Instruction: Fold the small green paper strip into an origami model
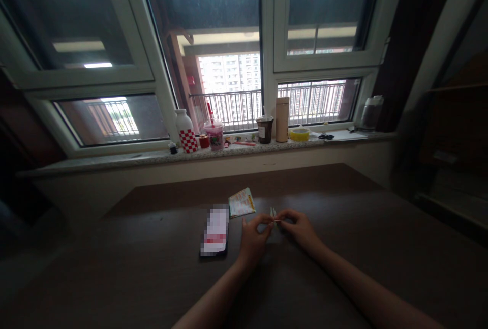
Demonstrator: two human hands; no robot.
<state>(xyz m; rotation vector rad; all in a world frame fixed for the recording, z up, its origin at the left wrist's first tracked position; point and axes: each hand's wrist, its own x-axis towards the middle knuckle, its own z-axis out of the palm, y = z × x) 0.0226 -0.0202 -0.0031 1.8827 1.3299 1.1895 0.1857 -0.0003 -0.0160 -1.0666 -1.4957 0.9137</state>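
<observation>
Over the dark brown table (152, 247), my left hand (256, 235) and my right hand (297, 225) meet fingertip to fingertip. Both are closed in a pinch on a small pale object (272, 212), whose thin prongs stick up between them; its lower part is hidden by my fingers, and I cannot make out what it is. To the left of my left hand lies a phone (216, 230) with a lit, partly blurred screen. Just behind the phone and my left hand, a printed card (241, 203) rests flat on the table.
Along the granite windowsill (152, 158) stand a checkered bottle (186, 133), a pink cup with a straw (214, 135), a dark cup (264, 129), a tan flask (282, 120), yellow tape (299, 135), black scissors (326, 137) and a clear jug (371, 113).
</observation>
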